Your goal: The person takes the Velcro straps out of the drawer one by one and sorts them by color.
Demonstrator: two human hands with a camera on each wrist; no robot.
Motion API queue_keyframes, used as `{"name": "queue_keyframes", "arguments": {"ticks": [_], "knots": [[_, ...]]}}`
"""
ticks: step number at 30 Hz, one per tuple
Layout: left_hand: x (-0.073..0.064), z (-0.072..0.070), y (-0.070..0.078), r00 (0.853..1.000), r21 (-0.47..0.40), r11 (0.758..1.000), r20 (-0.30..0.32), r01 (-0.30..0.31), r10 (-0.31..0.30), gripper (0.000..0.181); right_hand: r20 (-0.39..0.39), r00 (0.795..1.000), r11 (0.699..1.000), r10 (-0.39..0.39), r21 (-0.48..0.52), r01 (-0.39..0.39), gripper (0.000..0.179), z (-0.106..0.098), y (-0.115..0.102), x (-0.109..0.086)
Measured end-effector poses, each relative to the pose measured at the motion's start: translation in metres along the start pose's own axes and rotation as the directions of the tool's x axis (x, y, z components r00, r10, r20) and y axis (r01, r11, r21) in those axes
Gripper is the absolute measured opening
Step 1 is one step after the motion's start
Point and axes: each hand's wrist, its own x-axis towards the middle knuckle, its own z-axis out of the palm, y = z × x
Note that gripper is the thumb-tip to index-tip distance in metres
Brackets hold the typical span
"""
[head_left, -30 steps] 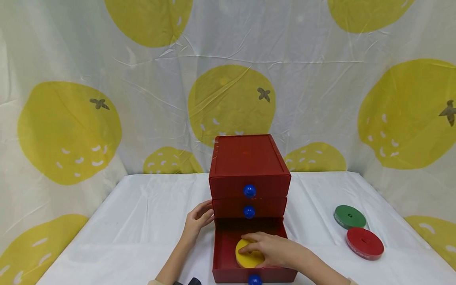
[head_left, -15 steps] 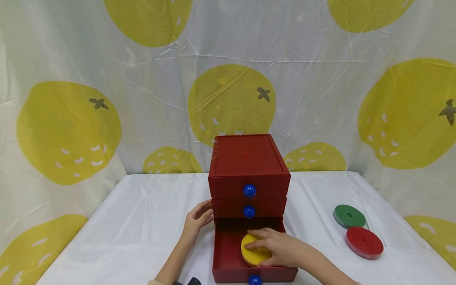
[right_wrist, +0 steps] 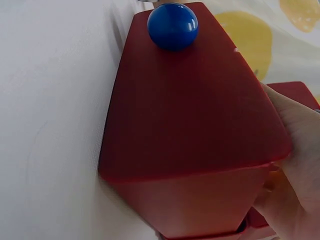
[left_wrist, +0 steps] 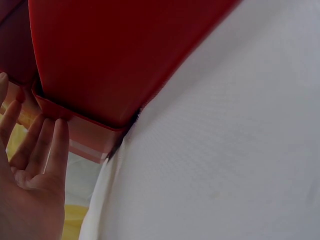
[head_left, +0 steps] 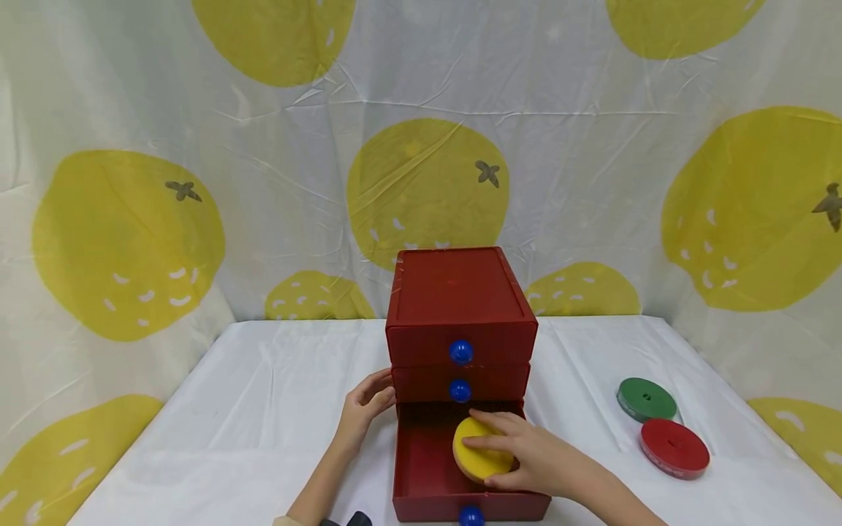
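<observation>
A red cabinet (head_left: 454,285) of three stacked drawers with blue knobs stands mid-table, its bottom drawer (head_left: 416,467) pulled out. My right hand (head_left: 542,460) reaches over that drawer's right side and holds a flat, round yellow roll (head_left: 483,462), fingers across its top and thumb at its near edge. The roll sits tilted in the drawer's right half. On the cabinet's left side, my left hand (head_left: 366,403) rests with straight fingers; the left wrist view shows its fingertips (left_wrist: 61,125) at the cabinet's lower edge. In the right wrist view, the drawer front (right_wrist: 185,110) mostly hides the roll.
To the right on the white cloth (head_left: 592,482) lie a green roll (head_left: 641,402) and a red roll (head_left: 677,447), close together. A curtain (head_left: 566,183) printed with yellow fruit hangs behind the table. A small dark object (head_left: 358,519) shows by the left forearm.
My right hand has shifted the yellow roll to the right and a little farther back inside the drawer. The left hand and the cabinet have stayed in place.
</observation>
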Motion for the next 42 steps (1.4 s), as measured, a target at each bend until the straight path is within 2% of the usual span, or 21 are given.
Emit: {"name": "queue_keyframes", "arguments": {"ticks": [6, 14, 22, 29, 33, 37, 42], "knots": [[0.0, -0.001, -0.001, 0.999, 0.026, 0.999, 0.012, -0.033, 0.033, 0.037, -0.082, 0.997, 1.0, -0.014, 0.002, 0.015, 0.043, -0.005, 0.0, -0.007], [0.0, 0.001, 0.0, 0.999, 0.092, 0.995, -0.018, -0.046, 0.048, 0.038, -0.081, 0.996, 1.0, 0.024, 0.02, -0.022, 0.043, -0.012, -0.003, -0.013], [-0.001, 0.001, 0.001, 0.999, 0.088, 0.996, -0.017, -0.036, 0.037, 0.036, -0.078, 0.994, 0.997, 0.081, 0.002, -0.081, 0.043, -0.019, -0.005, -0.021], [0.0, 0.002, 0.001, 1.0, 0.084, 0.996, -0.023, -0.018, 0.02, 0.038, -0.187, 0.977, 0.992, 0.105, -0.048, -0.116, 0.049, -0.022, -0.007, -0.035], [0.0, 0.002, 0.001, 1.0, 0.055, 0.998, -0.014, -0.009, 0.01, 0.039, -0.256, 0.963, 0.992, 0.087, -0.064, -0.106, 0.053, -0.024, -0.008, -0.04], [0.001, 0.002, 0.001, 1.0, 0.043, 0.999, -0.012, 0.002, -0.002, 0.039, -0.298, 0.953, 0.992, 0.058, -0.094, -0.09, 0.06, -0.026, -0.007, -0.044], [0.001, 0.002, 0.002, 1.0, 0.05, 0.999, -0.011, 0.017, -0.017, 0.038, -0.329, 0.942, 0.987, 0.064, -0.118, -0.108, 0.065, -0.028, -0.004, -0.052]]}}
